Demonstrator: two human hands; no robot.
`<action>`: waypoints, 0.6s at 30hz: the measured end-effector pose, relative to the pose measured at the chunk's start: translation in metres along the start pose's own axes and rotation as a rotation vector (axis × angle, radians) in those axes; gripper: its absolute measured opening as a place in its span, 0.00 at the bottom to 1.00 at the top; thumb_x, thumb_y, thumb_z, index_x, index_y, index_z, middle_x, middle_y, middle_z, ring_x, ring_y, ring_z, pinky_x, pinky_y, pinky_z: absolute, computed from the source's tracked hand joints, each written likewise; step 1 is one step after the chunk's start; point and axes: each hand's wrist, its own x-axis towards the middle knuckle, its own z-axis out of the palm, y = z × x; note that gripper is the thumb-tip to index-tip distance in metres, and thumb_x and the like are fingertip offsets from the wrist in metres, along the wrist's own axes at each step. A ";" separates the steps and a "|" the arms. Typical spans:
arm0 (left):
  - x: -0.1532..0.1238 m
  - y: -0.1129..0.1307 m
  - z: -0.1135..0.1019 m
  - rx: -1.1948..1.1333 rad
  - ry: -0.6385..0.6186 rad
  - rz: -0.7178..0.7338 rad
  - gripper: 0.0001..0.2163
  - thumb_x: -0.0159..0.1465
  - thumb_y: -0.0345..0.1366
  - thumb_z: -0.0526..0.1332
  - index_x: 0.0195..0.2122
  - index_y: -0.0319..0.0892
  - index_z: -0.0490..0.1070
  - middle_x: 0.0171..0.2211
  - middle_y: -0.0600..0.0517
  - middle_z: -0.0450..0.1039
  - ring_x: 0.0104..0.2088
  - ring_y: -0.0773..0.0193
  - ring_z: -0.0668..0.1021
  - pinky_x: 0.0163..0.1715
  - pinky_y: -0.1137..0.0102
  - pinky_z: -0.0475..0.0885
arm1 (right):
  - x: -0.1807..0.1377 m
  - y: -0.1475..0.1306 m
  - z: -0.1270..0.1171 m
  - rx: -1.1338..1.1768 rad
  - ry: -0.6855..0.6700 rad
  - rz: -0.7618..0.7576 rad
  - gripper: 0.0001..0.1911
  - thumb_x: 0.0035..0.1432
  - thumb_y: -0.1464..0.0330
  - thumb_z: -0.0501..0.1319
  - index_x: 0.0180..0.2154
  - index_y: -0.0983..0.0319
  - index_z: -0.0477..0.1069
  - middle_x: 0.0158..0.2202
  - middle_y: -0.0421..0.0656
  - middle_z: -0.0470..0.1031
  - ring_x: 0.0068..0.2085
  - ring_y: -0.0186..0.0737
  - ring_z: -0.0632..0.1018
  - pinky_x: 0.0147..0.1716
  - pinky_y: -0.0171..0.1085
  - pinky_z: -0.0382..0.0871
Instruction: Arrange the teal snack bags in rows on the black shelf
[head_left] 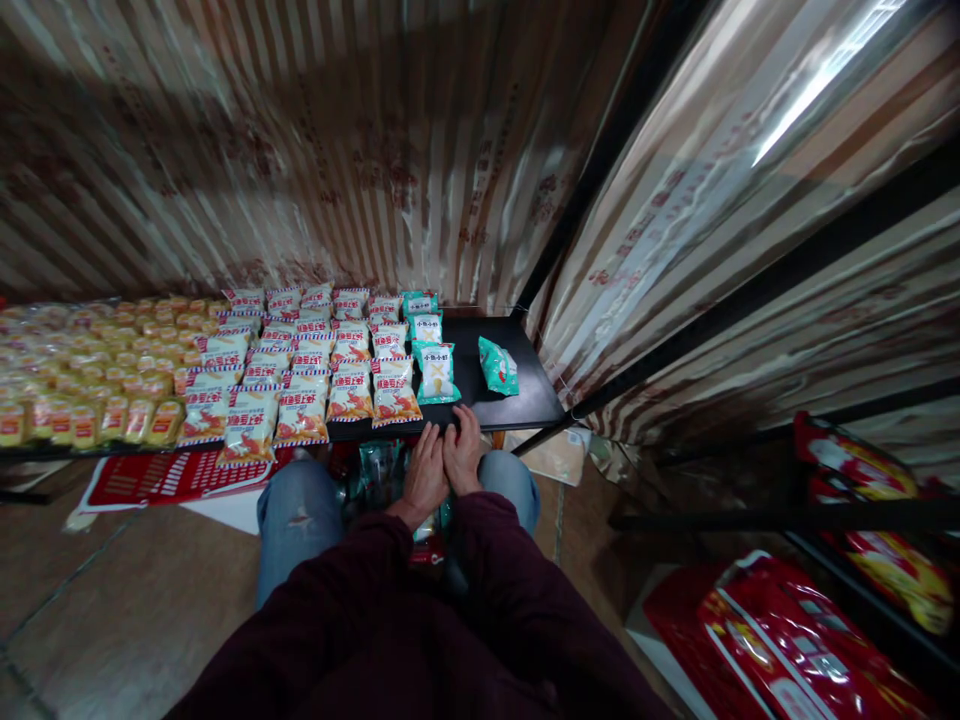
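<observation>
Packets in teal (pixel 436 372) are lined up in a column from the front edge to the back edge of the black shelf (pixel 536 390), just beside rows of white-and-orange packets (pixel 351 390). One lone teal packet (pixel 499 367) is set apart near the right edge. Yellow-wrapped snacks (pixel 82 420) are crowded toward the left. At the front edge, the left hand (pixel 425 470) is placed against the right hand (pixel 462 452); the fingers of both are extended and slightly bent, with nothing seen held.
</observation>
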 end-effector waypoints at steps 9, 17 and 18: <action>-0.033 -0.019 0.012 0.038 -0.015 -0.022 0.16 0.63 0.31 0.51 0.51 0.34 0.68 0.63 0.38 0.59 0.68 0.54 0.53 0.63 0.53 0.58 | -0.052 0.007 -0.002 -0.085 -0.122 -0.126 0.21 0.56 0.74 0.48 0.48 0.64 0.71 0.59 0.53 0.62 0.62 0.45 0.61 0.61 0.50 0.56; -0.070 -0.063 0.030 0.063 0.088 -0.377 0.20 0.60 0.32 0.54 0.53 0.33 0.65 0.63 0.33 0.57 0.66 0.46 0.55 0.62 0.47 0.56 | -0.091 0.015 0.023 -0.001 -0.487 -0.012 0.26 0.51 0.77 0.52 0.52 0.61 0.70 0.55 0.48 0.69 0.57 0.45 0.69 0.59 0.48 0.61; -0.075 -0.069 0.030 0.073 0.111 -0.447 0.23 0.58 0.30 0.54 0.56 0.33 0.63 0.63 0.33 0.56 0.67 0.45 0.54 0.62 0.48 0.56 | -0.094 0.016 0.026 0.022 -0.556 0.010 0.27 0.50 0.77 0.53 0.52 0.61 0.70 0.54 0.48 0.71 0.57 0.45 0.70 0.59 0.47 0.62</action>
